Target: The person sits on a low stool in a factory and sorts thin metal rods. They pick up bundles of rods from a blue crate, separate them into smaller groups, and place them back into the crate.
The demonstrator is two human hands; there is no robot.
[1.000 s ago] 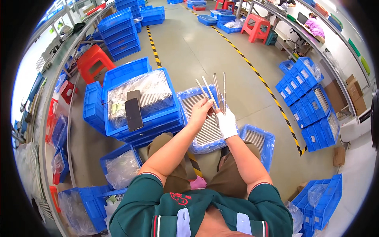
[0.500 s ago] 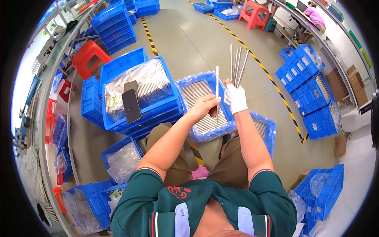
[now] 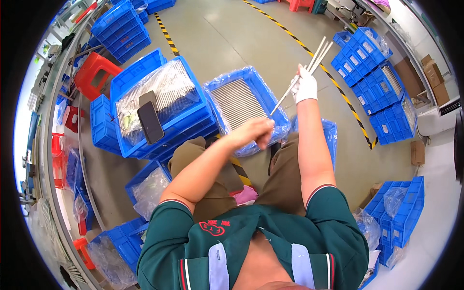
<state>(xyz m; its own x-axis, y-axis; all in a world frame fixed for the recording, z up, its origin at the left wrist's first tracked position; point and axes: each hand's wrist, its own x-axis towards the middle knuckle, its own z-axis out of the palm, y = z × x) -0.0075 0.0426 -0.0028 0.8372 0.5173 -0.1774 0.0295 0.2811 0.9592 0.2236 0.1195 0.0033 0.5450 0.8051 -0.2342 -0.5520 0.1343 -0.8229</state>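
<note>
My right hand (image 3: 305, 88), in a white glove, is closed round several thin metal rods (image 3: 319, 55). Most of them point up and away to the right. One rod (image 3: 284, 100) slants down to the left, its lower end near my left hand. My bare left hand (image 3: 257, 131) hovers over the near side of a blue crate (image 3: 251, 73), its fingers curled and blurred; I cannot make out anything in them. Rows of similar metal rods (image 3: 237, 104) lie in that crate on a clear plastic liner.
Left of it, stacked blue crates (image 3: 159, 150) hold plastic-covered rods with a dark phone (image 3: 151, 124) on top. Another lined crate (image 3: 330, 137) is partly behind my right forearm. A red stool (image 3: 96, 75) stands at left; more crates (image 3: 372, 89) are stacked at right.
My left hand no longer has the upright rod in front of it and has dropped slightly nearer me. My right hand has moved right and away, its rods now tilted, one slanting down left.
</note>
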